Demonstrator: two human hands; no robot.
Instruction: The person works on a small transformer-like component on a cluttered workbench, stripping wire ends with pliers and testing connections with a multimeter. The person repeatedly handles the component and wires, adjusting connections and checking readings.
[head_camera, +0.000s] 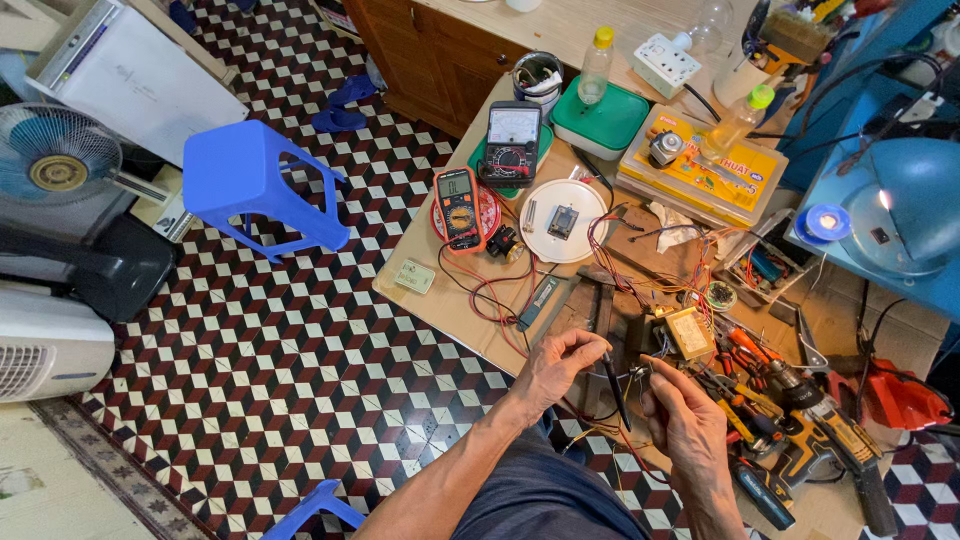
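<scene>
A: How far along does the work look?

B: Mid-way, I'd judge. The left hand (562, 368) has its grip closed around a dark probe (613, 385), tip pointing down and near. The right hand (682, 418) pinches a small part with wires (637, 374) between curled fingers, at the near edge of the table (440, 300). Probe and part are close; I can't tell if they touch. The red-and-black meter (458, 205) and the black dial meter (512, 142) lie further off on the left, leads trailing.

A: Anything finished?

B: Nothing clearly closed up. A round white plate (562, 218) lies open, loose red wires (640, 275) beside it, and a yellowish box (688, 332) sits just beyond the hands.

A: Packages or labels?

B: A flat yellow carton (715, 170) with red and blue print far right, a green-lidded container (602, 120) left of it, and a small pale green card (414, 276) at the table's left edge.
</scene>
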